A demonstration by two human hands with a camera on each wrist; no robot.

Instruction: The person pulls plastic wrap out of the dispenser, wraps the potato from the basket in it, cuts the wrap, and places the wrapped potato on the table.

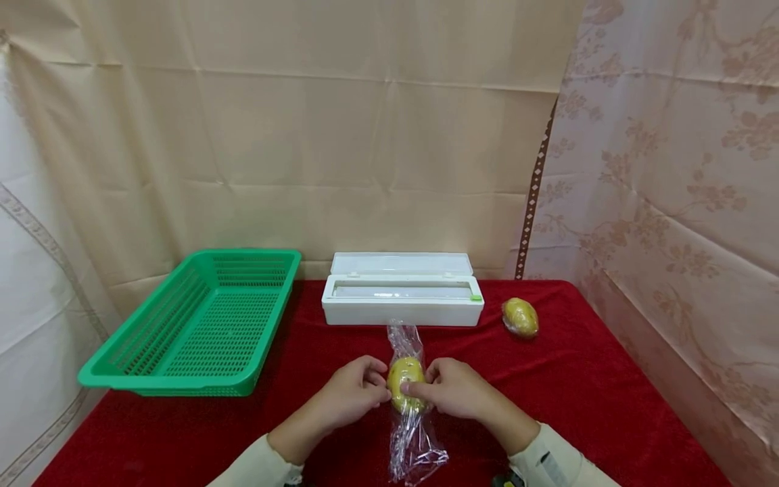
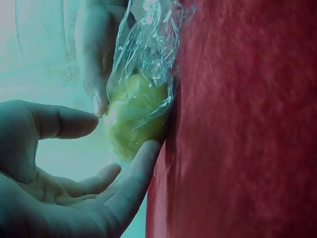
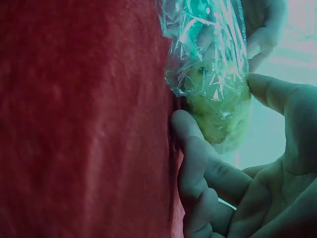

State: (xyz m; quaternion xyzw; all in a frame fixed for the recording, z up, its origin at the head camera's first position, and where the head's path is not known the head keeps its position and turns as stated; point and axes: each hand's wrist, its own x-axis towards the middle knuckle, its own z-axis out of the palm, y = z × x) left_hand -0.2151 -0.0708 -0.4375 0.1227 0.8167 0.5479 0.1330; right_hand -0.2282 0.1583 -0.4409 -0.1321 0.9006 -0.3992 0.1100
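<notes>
A yellow potato [image 1: 406, 377] lies wrapped in clear plastic wrap on the red cloth. Loose, crumpled plastic wrap [image 1: 409, 439] trails from its near end, and more sticks out at the far end. My right hand [image 1: 459, 389] holds the potato from the right, thumb on its upper face and index finger low on its side. On the other side my left hand [image 1: 359, 389] touches the potato with relaxed, bent fingers. In the left wrist view, one left fingertip [image 2: 151, 147] rests low against the potato, and the left thumb stands close to its upper edge.
Behind the potato stands a long white wrap dispenser box [image 1: 402, 313] with its lid raised and a green cutter at the right end. A green plastic basket [image 1: 268, 331] stands at the left. Another wrapped potato [image 1: 521, 318] lies at the back right.
</notes>
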